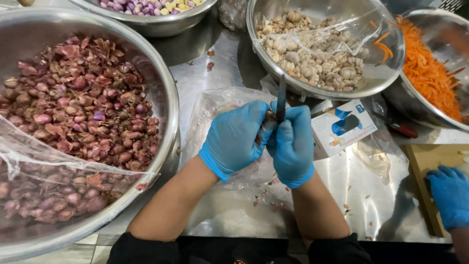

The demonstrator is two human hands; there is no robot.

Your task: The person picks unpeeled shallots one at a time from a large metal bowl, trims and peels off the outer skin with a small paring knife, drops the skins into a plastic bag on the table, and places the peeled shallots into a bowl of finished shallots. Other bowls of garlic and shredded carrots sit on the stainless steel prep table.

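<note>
Our left hand (pixel 234 139) curls around a small shallot (pixel 269 116), barely visible, while our right hand (pixel 292 146) grips a dark knife (pixel 281 98) against it, above a clear bag (pixel 220 105) on the steel counter (pixel 205 73). A bowl (pixel 168 105) of shallots sits left.

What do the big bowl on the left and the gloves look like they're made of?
The big bowl looks like stainless steel: a shiny grey rim with reflections. The gloves on the left hand and right hand look like thin blue nitrile or similar rubber, creasing tightly.
</note>
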